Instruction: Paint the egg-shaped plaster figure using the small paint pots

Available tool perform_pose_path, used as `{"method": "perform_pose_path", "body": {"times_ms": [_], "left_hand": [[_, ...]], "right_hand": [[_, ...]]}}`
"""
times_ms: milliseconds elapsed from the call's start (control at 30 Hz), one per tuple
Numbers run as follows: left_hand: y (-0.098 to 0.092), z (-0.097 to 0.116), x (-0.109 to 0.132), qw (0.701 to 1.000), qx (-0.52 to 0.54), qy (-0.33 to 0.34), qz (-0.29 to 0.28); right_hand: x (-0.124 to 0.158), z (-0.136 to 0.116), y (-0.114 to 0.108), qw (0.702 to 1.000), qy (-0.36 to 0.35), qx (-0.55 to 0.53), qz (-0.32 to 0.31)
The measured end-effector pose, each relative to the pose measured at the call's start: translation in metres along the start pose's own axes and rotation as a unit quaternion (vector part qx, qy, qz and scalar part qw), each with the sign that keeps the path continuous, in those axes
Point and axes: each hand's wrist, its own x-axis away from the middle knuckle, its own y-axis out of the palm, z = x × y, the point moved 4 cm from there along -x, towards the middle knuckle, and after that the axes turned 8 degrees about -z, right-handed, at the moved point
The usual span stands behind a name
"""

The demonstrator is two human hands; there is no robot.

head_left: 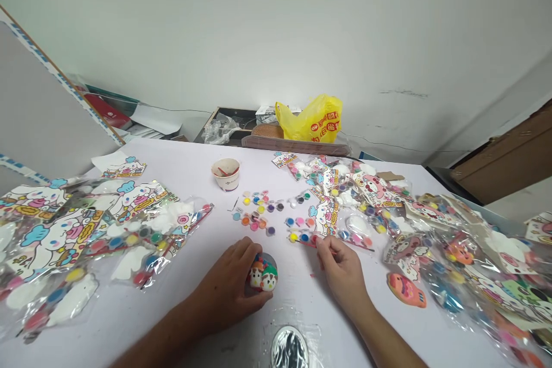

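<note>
Head view. The left hand point(230, 282) curls its fingers around the edge of a painted two-character figurine point(264, 276); the right hand point(345, 270) has bunched fingers at the paint-pot strip point(304, 238), but what they pinch, if anything, cannot be told. Possible faults: wet paint, if present, smearing under the left fingers; a tug by the right fingers tipping a pot and staining the surface point(181, 264) beneath.
</note>
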Motion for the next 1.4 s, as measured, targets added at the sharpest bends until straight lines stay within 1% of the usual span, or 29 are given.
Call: {"method": "perform_pose_path", "body": {"times_ms": [133,267,500,633,733,833,900,1000,1100,1200,1300,1400], "left_hand": [[0.008,-0.008,-0.001,0.998,-0.055,-0.001,0.019],[0.012,-0.013,-0.001,0.996,-0.079,0.015,0.038],[0.008,-0.013,0.004,0.996,-0.087,0.027,0.009],[0.002,-0.008,-0.001,0.998,-0.060,0.023,0.014],[-0.004,-0.004,-0.005,0.999,-0.005,0.020,0.027],[-0.009,-0.002,-0.004,0.997,0.070,0.015,0.036],[-0.011,-0.002,-0.003,0.994,0.101,0.015,0.040],[-0.012,-0.002,-0.003,0.992,0.120,0.019,0.039],[-0.013,-0.001,-0.004,0.992,0.123,0.019,0.037],[-0.013,0.000,-0.005,0.994,0.098,0.020,0.044],[-0.013,0.001,-0.004,0.998,0.012,0.016,0.057],[-0.011,0.002,-0.004,0.996,-0.074,0.008,0.052]], "right_hand": [[0.002,-0.001,0.005,0.999,-0.016,-0.007,-0.039],[0.002,0.002,0.007,0.999,-0.013,0.000,-0.049],[0.002,0.004,0.008,0.998,-0.011,0.002,-0.060],[0.003,0.004,0.009,0.998,-0.007,-0.008,-0.065],[0.005,0.001,0.008,0.997,-0.016,-0.018,-0.070],[0.008,-0.003,0.009,0.994,-0.035,-0.033,-0.094],[0.011,-0.005,0.011,0.991,-0.041,-0.045,-0.118],[0.013,-0.004,0.014,0.987,-0.035,-0.053,-0.146],[0.013,-0.003,0.016,0.986,-0.029,-0.053,-0.155],[0.012,-0.002,0.016,0.987,-0.024,-0.049,-0.153],[0.012,-0.003,0.016,0.988,-0.020,-0.039,-0.148],[0.011,-0.004,0.016,0.989,-0.019,-0.026,-0.142]]}}
